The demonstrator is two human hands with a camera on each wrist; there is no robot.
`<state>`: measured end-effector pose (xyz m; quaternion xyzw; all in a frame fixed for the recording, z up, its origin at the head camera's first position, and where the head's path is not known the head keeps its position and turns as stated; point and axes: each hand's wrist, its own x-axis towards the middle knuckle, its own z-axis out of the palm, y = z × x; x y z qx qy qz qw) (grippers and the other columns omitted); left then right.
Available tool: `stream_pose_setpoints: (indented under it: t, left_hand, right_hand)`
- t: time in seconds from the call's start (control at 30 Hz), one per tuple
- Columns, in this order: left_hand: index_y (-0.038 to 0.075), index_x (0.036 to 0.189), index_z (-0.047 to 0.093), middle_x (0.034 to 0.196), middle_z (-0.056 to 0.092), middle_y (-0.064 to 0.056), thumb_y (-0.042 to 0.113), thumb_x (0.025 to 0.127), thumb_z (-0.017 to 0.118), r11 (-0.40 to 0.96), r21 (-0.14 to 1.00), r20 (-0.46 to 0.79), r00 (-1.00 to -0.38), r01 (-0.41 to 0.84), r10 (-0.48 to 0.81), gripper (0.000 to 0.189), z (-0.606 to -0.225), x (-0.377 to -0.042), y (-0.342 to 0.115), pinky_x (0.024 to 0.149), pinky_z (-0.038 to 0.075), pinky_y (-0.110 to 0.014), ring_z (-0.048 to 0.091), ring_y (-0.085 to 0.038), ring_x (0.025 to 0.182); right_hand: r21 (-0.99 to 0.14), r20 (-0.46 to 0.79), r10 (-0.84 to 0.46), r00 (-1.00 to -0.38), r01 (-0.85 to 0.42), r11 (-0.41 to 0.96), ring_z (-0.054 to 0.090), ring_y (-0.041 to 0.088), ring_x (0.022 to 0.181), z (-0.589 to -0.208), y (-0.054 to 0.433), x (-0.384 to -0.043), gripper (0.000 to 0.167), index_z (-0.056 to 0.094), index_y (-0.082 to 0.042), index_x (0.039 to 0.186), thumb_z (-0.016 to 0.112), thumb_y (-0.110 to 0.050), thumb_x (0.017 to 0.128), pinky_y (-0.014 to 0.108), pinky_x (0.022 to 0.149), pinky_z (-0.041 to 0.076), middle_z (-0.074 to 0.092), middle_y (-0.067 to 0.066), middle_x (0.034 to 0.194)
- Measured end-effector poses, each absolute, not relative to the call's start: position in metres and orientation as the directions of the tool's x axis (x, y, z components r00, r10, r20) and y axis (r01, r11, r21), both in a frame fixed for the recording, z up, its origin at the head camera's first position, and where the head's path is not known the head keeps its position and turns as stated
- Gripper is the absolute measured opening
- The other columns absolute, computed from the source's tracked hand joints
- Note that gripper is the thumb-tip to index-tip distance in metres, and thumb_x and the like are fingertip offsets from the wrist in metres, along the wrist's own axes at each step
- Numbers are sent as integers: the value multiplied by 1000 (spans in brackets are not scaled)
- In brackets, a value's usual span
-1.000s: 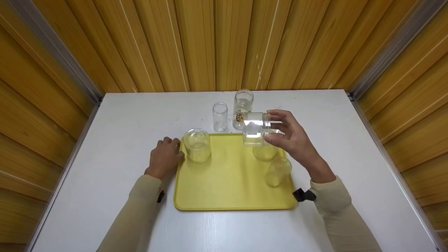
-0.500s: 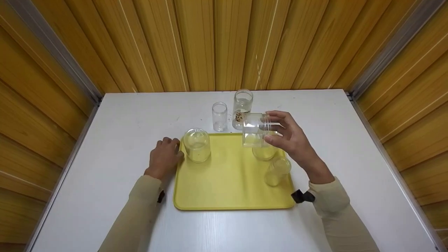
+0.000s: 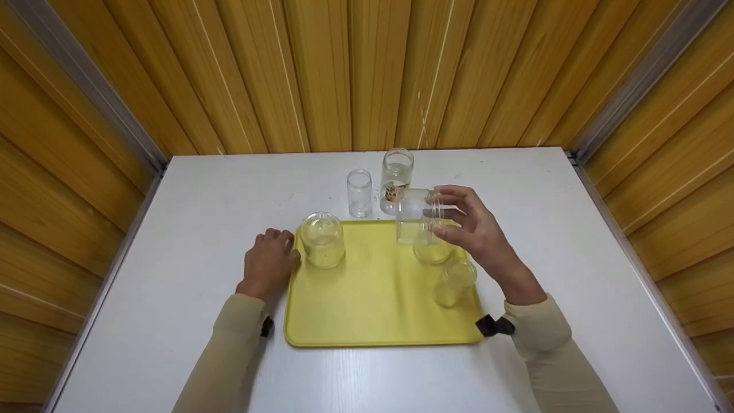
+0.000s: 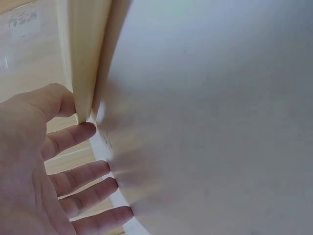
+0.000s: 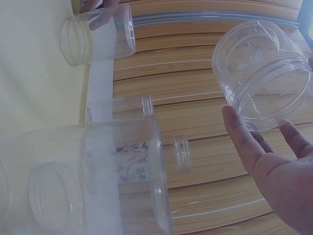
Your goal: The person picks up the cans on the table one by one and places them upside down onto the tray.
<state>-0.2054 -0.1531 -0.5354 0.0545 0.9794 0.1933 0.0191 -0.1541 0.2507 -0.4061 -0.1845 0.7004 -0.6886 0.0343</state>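
In the head view my right hand (image 3: 473,226) grips a clear wide-mouth jar (image 3: 414,215) by its threaded neck. The jar lies sideways in the air over the yellow tray's (image 3: 367,338) back right part, mouth toward the palm. The right wrist view shows my fingertips at the rim of the held jar (image 5: 264,73). My left hand (image 3: 268,261) is at the tray's left edge. In the left wrist view its fingers (image 4: 88,196) extend onto the white table, while thumb and index finger touch the tray rim (image 4: 88,54).
An upside-down jar (image 3: 324,244) stands at the tray's back left. Two more jars, a rear one (image 3: 431,252) and a slim one (image 3: 455,284), stand on its right side. Behind the tray are a slim jar (image 3: 359,195) and a taller labelled jar (image 3: 397,172).
The bright reflections on the held jar have faded as it turned slightly. It appears marginally lower in view. My left hand stays at the tray's edge.
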Motion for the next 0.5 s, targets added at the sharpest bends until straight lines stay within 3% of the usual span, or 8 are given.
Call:
stream_pose_setpoints:
  t: [0.5]
  left_hand:
    - [-1,139,62,141,59,-27,28,102,64,846,533,24,-1000,-3,-18,48,-528,-200,-157,96,53,-59,59,-44,125]
  right_hand:
    - [-972,234,-319,-918,-226,-62,51,49,136,-406,250,-151,65,43,-7,155,67,-2,94,42,100,56,49,22,146]
